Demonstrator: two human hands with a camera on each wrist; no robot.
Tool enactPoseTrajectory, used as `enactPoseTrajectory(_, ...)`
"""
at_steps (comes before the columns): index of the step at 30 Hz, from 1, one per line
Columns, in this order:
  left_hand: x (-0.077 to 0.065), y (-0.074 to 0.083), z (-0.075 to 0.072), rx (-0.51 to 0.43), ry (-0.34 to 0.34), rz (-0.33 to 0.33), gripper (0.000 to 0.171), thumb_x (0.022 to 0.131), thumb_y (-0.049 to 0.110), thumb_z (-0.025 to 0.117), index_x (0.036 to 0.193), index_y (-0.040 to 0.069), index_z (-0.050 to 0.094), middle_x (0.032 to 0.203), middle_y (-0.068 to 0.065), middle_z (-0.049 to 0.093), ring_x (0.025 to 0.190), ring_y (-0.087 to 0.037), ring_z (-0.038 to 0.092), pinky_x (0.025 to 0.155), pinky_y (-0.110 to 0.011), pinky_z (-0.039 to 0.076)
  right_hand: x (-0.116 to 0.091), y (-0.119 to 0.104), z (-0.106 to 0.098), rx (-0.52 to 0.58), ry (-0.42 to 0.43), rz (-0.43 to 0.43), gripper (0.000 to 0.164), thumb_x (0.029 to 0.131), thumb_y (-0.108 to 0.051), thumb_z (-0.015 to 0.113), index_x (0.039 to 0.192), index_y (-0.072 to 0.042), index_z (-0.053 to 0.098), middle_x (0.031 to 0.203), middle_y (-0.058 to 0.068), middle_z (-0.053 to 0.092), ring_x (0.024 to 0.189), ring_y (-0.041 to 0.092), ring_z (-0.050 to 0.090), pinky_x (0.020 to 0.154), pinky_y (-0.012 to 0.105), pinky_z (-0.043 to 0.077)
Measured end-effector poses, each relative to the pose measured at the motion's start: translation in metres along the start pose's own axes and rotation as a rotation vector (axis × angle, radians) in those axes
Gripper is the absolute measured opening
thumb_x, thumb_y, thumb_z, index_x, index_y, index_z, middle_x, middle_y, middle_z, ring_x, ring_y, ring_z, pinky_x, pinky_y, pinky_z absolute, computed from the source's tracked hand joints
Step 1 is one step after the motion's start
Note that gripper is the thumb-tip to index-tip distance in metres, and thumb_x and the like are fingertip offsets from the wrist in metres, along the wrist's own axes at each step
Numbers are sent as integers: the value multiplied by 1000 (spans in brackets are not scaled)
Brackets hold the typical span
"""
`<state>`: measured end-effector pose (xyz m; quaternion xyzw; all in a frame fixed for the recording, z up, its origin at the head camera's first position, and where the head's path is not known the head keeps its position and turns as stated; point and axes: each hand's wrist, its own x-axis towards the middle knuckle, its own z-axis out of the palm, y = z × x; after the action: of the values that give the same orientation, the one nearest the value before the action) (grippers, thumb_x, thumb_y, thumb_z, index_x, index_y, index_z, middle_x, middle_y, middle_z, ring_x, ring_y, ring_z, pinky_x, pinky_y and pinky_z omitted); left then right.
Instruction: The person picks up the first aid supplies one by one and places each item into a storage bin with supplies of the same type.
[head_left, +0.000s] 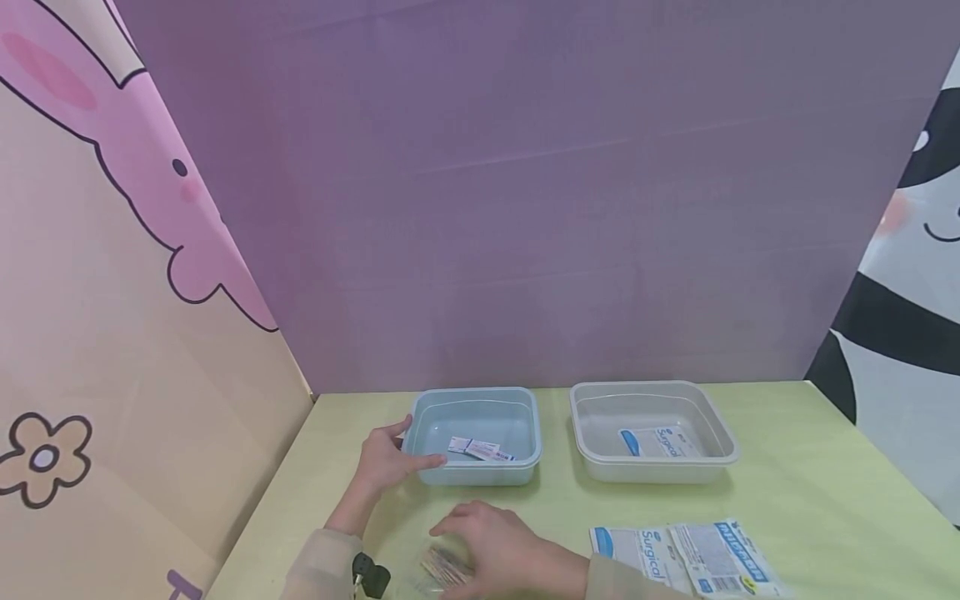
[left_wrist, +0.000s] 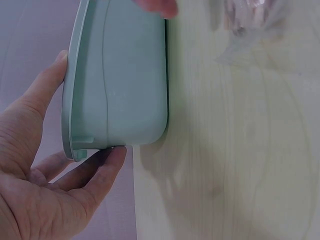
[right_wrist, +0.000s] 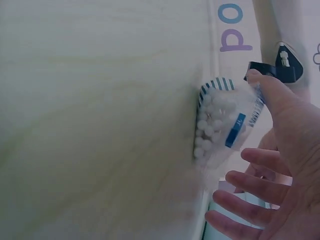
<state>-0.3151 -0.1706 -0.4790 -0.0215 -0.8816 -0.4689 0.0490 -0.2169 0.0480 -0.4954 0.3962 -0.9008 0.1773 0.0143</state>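
My left hand [head_left: 390,458] holds the near left corner of a light blue plastic basin [head_left: 480,477]. Its thumb lies along the front rim, and its other fingers rest against the left side wall. Two small printed packets [head_left: 480,449] lie inside that basin. My right hand [head_left: 491,542] is spread over a clear bag of cotton swabs [right_wrist: 215,122] on the table. White round tips and blue stripes show through the plastic in the right wrist view. The thumb overlaps one end of the bag there, while the other fingers stand apart from it.
To the right stands a white basin [head_left: 652,472] with a packet marked Surgical [head_left: 660,442] in it. Two more blue-and-white packets [head_left: 641,554] lie in front of it on the pale yellow table [head_left: 810,483]. A purple partition [head_left: 555,208] rises behind both basins.
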Motion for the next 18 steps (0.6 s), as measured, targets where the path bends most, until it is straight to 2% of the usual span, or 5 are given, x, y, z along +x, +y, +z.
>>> enactPoseTrajectory(7,-3,2,0,-17,-6,0,106,67,32,103,153,-6,52,114,-28,77,95,-25,75,64,-29,55,-2,-5,0,-3,-26,-14,60,79,-58,89,129,-29,74,122,-14,72,109,3,65,79,28,58)
enactPoseTrajectory(18,-4,2,-1,-5,-4,2,106,68,32,103,152,-6,52,117,-28,76,98,-27,76,64,-29,55,-2,-8,-1,65,-74,-29,49,80,-51,91,121,-26,78,110,-18,71,103,-4,62,88,23,57)
